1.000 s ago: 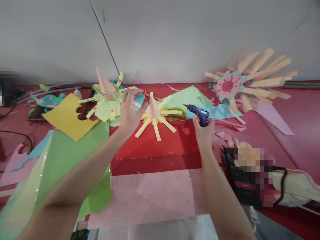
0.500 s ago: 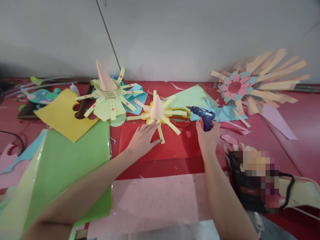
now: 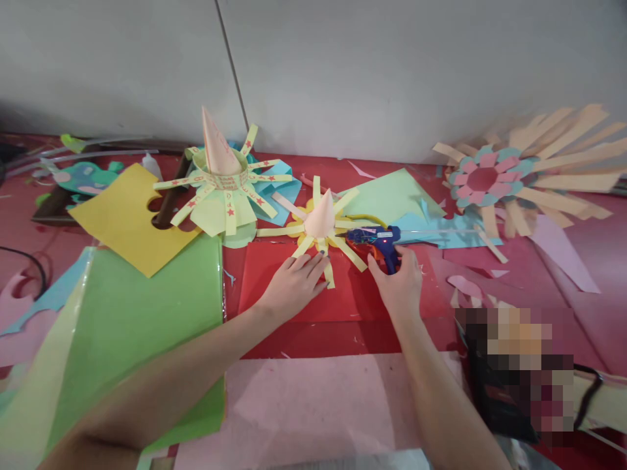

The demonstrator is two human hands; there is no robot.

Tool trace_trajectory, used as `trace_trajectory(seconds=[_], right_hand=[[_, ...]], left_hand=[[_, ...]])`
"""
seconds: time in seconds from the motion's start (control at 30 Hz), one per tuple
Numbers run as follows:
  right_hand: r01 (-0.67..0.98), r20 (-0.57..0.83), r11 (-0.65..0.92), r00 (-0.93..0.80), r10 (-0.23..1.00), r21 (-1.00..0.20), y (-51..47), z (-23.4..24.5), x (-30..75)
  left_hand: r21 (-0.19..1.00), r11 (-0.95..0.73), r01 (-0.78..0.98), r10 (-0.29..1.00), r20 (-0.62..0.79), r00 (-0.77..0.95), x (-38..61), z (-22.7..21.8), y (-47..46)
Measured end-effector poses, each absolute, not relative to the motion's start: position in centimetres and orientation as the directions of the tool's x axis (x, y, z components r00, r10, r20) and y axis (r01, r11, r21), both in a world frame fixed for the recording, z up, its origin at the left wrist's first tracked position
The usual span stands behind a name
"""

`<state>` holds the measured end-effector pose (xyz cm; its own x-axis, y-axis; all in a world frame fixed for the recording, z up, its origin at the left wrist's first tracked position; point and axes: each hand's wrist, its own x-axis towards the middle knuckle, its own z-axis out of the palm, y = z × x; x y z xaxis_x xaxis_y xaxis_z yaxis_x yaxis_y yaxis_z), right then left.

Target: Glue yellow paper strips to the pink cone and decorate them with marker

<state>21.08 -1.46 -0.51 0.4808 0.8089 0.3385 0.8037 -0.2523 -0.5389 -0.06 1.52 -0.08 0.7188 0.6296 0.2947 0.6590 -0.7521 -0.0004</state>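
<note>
My right hand (image 3: pixel 401 282) is wrapped round the handle of a blue hot glue gun (image 3: pixel 382 237), a small red light glowing on its side. A glue stick trails from its back, and its nozzle points left, close to a pale pink paper cone (image 3: pixel 321 215). The cone stands on a yellow paper flower with light yellow strips (image 3: pixel 279 231) spreading outward. My left hand (image 3: pixel 296 282) lies with fingers stretched out at the flower's near edge, touching the strips. Whether the nozzle touches the paper I cannot tell. Scissors (image 3: pixel 366 218) lie partly hidden behind the glue gun.
A taller cone hat (image 3: pixel 220 153) with star-marked strips stands at the back left. At the right lies a pink and blue paper flower (image 3: pixel 482 177) with long peach strips. Yellow card (image 3: pixel 130 228), green sheets (image 3: pixel 157 313) and blue scraps (image 3: pixel 426 225) surround the red card (image 3: pixel 264 264).
My right hand has brought the glue gun left and down, its nozzle now beside the cone. My left hand stays by the flower. The whole view has shifted slightly.
</note>
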Motion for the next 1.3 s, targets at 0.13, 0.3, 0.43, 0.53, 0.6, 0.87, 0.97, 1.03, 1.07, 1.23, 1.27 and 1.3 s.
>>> trace_trajectory(seconds=[0.13,0.3,0.43,0.53,0.6,0.87,0.97,1.03,1.07,1.23,1.27,1.3], right_hand=[[0.847,0.389,-0.198,0.418,0.821,-0.493,-1.34,-0.92,20.71],[0.872,0.415,-0.161,0.373,0.83,-0.462,-1.27,-0.89,20.49],[0.893,0.466,-0.104,0.324,0.823,-0.437,-1.24,-0.86,20.39],[0.896,0.488,-0.057,0.292,0.823,-0.44,-1.25,-0.94,20.29],[0.895,0.494,-0.039,0.281,0.823,-0.444,-1.26,-1.0,20.26],[0.871,0.447,-0.055,0.304,0.841,-0.489,-1.31,-0.85,20.26],[0.867,0.437,-0.061,0.308,0.845,-0.494,-1.33,-0.81,20.25],[0.867,0.435,-0.061,0.308,0.846,-0.494,-1.33,-0.8,20.27],[0.868,0.435,-0.059,0.305,0.847,-0.494,-1.33,-0.8,20.29],[0.871,0.442,-0.048,0.295,0.847,-0.489,-1.3,-0.79,20.35],[0.871,0.444,-0.048,0.296,0.846,-0.488,-1.29,-0.81,20.35],[0.873,0.445,-0.049,0.295,0.846,-0.486,-1.29,-0.83,20.35]], left_hand=[[-0.048,-0.799,0.6,0.524,0.434,0.733,-0.05,-0.29,1.38],[-0.05,-0.808,0.587,0.499,0.471,0.727,-0.01,-0.16,1.38],[-0.058,-0.802,0.595,0.509,0.456,0.73,0.0,-0.09,1.39],[-0.059,-0.8,0.597,0.514,0.445,0.733,-0.04,-0.15,1.36],[-0.051,-0.799,0.599,0.518,0.447,0.729,-0.07,-0.22,1.34],[-0.027,-0.802,0.597,0.53,0.43,0.731,-0.14,-0.09,1.32],[-0.032,-0.803,0.595,0.525,0.434,0.732,-0.15,0.0,1.34],[-0.031,-0.802,0.597,0.528,0.43,0.732,-0.14,0.05,1.35],[-0.03,-0.801,0.598,0.53,0.429,0.731,-0.13,0.07,1.36],[-0.031,-0.803,0.595,0.525,0.435,0.732,-0.07,0.21,1.37],[-0.028,-0.804,0.594,0.526,0.433,0.732,-0.07,0.21,1.37],[-0.025,-0.804,0.594,0.527,0.432,0.732,-0.08,0.19,1.37]])
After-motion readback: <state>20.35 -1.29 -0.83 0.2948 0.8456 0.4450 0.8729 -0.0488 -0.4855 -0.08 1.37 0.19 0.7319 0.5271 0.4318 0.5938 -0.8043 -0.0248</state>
